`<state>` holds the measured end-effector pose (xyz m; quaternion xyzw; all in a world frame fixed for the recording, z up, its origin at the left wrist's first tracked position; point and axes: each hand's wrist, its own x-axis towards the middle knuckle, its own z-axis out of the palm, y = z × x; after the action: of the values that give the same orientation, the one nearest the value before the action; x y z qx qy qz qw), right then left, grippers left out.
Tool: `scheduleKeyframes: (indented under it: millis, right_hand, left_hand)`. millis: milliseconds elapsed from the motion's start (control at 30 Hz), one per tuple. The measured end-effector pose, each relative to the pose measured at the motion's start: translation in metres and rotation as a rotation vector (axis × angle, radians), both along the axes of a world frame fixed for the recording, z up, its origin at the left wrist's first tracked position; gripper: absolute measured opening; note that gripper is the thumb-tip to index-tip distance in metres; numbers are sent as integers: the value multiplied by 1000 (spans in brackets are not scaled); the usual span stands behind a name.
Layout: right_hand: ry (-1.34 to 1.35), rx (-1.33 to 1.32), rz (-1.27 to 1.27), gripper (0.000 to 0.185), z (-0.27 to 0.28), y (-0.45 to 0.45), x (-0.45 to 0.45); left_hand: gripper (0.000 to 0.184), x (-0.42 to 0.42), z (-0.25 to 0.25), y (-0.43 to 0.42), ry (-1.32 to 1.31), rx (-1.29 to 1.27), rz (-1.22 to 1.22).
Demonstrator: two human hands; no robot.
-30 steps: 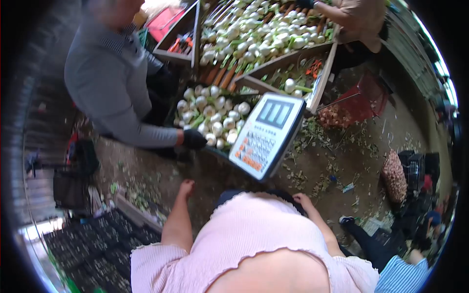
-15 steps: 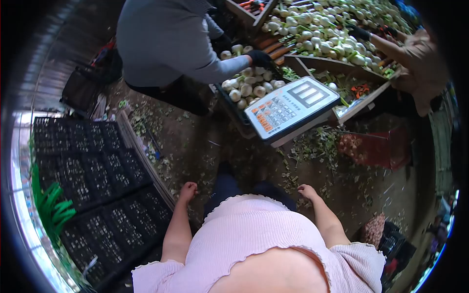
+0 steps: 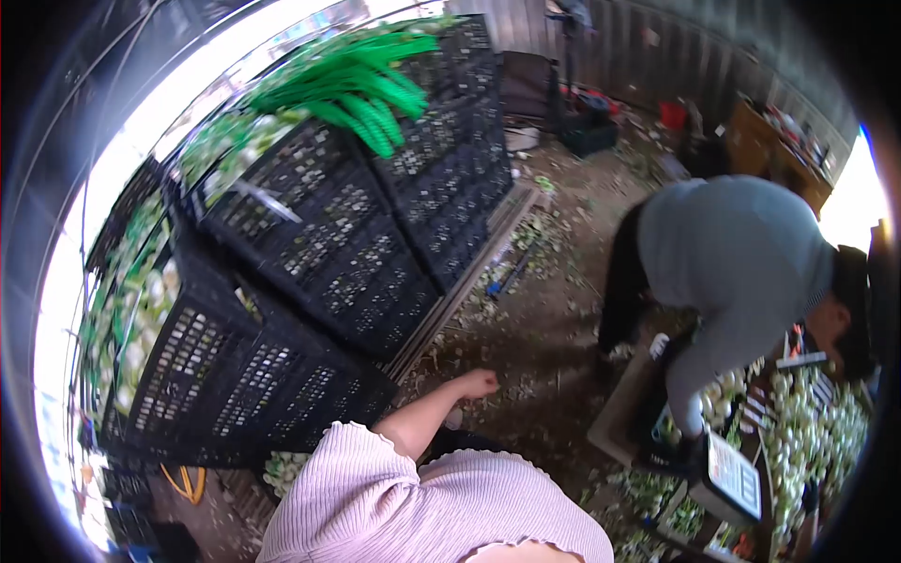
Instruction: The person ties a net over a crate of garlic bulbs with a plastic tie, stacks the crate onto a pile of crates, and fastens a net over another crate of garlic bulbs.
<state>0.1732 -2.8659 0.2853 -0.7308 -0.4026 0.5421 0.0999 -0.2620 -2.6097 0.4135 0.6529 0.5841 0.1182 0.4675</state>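
A stack of black perforated plastic crates (image 3: 328,246) is filling the left side, with white onion-like bulbs (image 3: 131,358) showing at its top. A brown, littered floor (image 3: 563,375) is spreading between it and a co-worker in gray (image 3: 741,244), who is bending at the right, one sleeve (image 3: 690,403) reaching down just beside a digital scale (image 3: 734,474). Bundled green netting (image 3: 371,91) is draping over the crates' upper edge. The left hand (image 3: 479,383) is hanging over the floor, near the crates but apart from them; it is appearing loosely curled around nothing visible, though how far it is closing one cannot tell. The right hand is lying out of view. The step in hand seems to be standing beside the stack without a load; touching a crate would call for a leftward, opening reach. Wooden planks (image 3: 503,225) are edging the stack's foot; freer room is running alongside, past a small blue object (image 3: 495,288).
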Motion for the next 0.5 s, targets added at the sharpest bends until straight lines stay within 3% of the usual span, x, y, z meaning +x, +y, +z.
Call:
scheduleKeyframes:
  millis: [67, 100, 167, 200, 233, 300, 367, 400, 433, 500]
  right_hand:
    - [15, 11, 69, 17, 5, 33, -33]
    - [31, 25, 95, 17, 6, 45, -50]
    - [164, 51, 71, 17, 2, 69, -84]
    - [356, 14, -46, 18, -2, 75, -99]
    - [638, -74, -261, 18, -1, 79, -113]
    - [881, -187, -478, 18, 8, 81, -145]
    - [228, -53, 45, 23, 7, 97, -171]
    - [3, 43, 209, 25, 57, 114, -210]
    - [11, 66, 218, 25, 90, 123, -236]
    - [15, 85, 243, 26, 103, 120, -265]
  left_hand:
    - [13, -19, 69, 23, -47, 218, 82]
    - [14, -41, 75, 40, -40, 211, 101]
    - [16, -90, 109, 54, -99, 450, 174]
    - [13, -116, 127, 54, -142, 526, 219]
    - [9, -143, 137, 51, -246, 295, 374]
    - [9, -199, 118, 41, -295, 293, 550]
    - [13, -236, 116, 17, -277, 63, 694]
    - [13, -254, 93, 4, -297, 26, 758]
    - [12, -271, 63, -10, -195, -25, 738]
    - [12, -291, 17, -39, -98, -305, 708]
